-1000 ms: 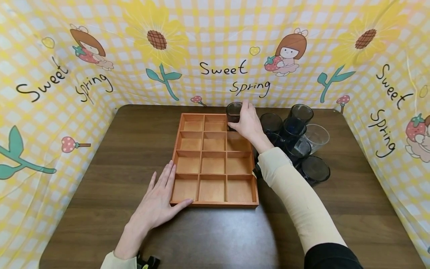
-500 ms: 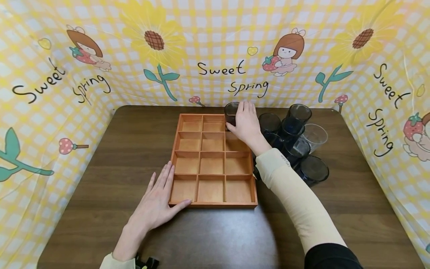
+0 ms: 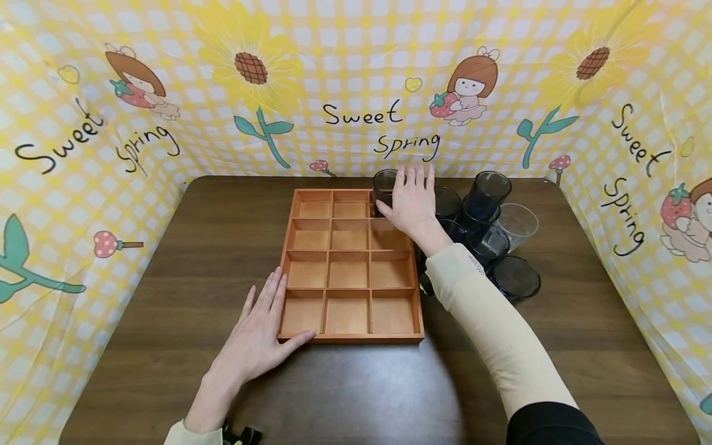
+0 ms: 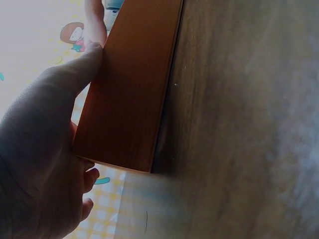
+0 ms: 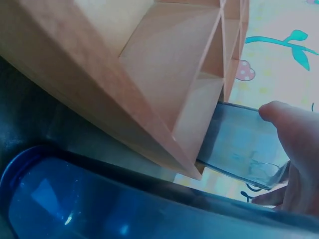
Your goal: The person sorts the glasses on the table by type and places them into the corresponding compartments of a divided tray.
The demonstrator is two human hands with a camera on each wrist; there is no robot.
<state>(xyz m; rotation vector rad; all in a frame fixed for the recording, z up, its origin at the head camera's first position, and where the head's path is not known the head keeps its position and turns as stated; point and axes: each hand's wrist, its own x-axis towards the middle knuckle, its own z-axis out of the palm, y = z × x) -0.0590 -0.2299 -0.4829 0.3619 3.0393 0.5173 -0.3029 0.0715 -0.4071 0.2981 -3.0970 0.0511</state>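
A wooden divided box (image 3: 351,339) lies on the table. My left hand (image 3: 258,334) rests along its left side and near corner, fingers straight, thumb on the front edge; the left wrist view shows this hand (image 4: 50,129) against the box wall (image 4: 124,89). A dark tinted glass (image 3: 384,183) stands upright in the back right compartment. My right hand (image 3: 414,201) is beside this glass with spread fingers, its thumb at the glass's near side. In the right wrist view the thumb is close to the glass (image 5: 241,142); whether it touches is hard to tell.
Several dark glasses (image 3: 516,277) crowd the table right of the box, partly behind my right forearm. Among them is a clear glass (image 3: 518,224). A blue-tinted glass (image 5: 94,199) is close to the right wrist camera. Patterned cloth (image 3: 356,80) walls in the table (image 3: 222,210).
My right hand's fingers have spread and shifted slightly right, away from the glass in the back right compartment. The left hand stays on the box. The head view has shifted slightly.
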